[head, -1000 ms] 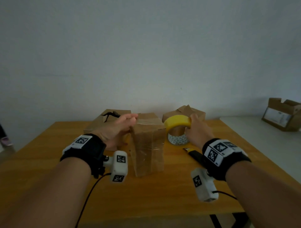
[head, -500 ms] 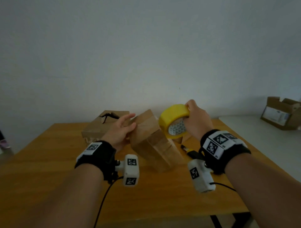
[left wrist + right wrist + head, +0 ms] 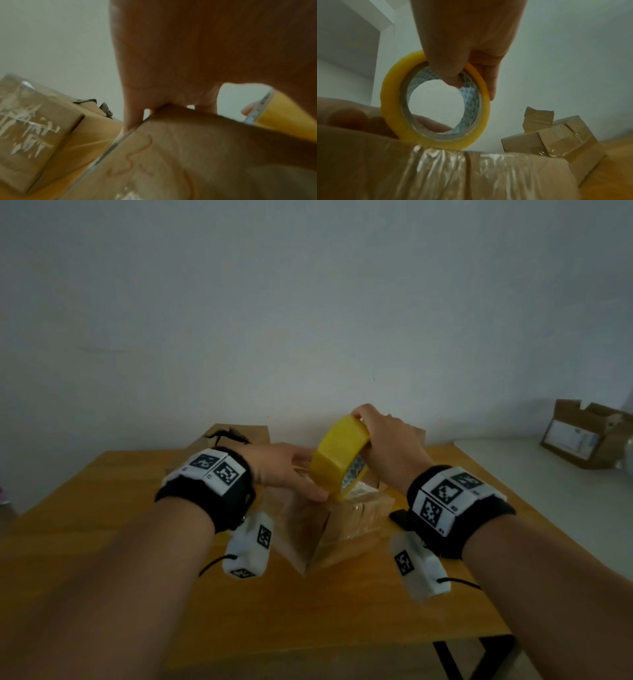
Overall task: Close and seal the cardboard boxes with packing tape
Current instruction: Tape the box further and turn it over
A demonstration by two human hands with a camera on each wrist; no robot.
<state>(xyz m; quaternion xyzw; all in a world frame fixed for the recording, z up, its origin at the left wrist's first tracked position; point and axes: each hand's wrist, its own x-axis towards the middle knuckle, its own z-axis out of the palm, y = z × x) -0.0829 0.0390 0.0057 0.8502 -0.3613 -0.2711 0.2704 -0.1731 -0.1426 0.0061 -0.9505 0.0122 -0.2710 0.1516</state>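
A brown cardboard box (image 3: 308,542) lies tipped on its side on the wooden table (image 3: 102,508), with clear tape across its right face. My left hand (image 3: 284,470) rests on top of it. The left wrist view shows the fingers (image 3: 133,116) draped over the far corner of the box (image 3: 188,155). My right hand (image 3: 387,446) grips a yellow roll of packing tape (image 3: 337,457) by its upper rim, thumb inside the core. In the right wrist view the roll (image 3: 392,94) stands on edge and touches the top edge of the box (image 3: 368,162).
A torn-topped box (image 3: 239,434) sits at the back left and a taped box (image 3: 556,140) at the back right. A black cutter (image 3: 399,515) lies right of the tipped box. An open carton (image 3: 589,440) stands on a white surface at far right.
The box stood upright a second ago and has been tipped onto its side. My right hand lifted the roll off the table and brought it onto the box. My left hand moved onto the box's top.
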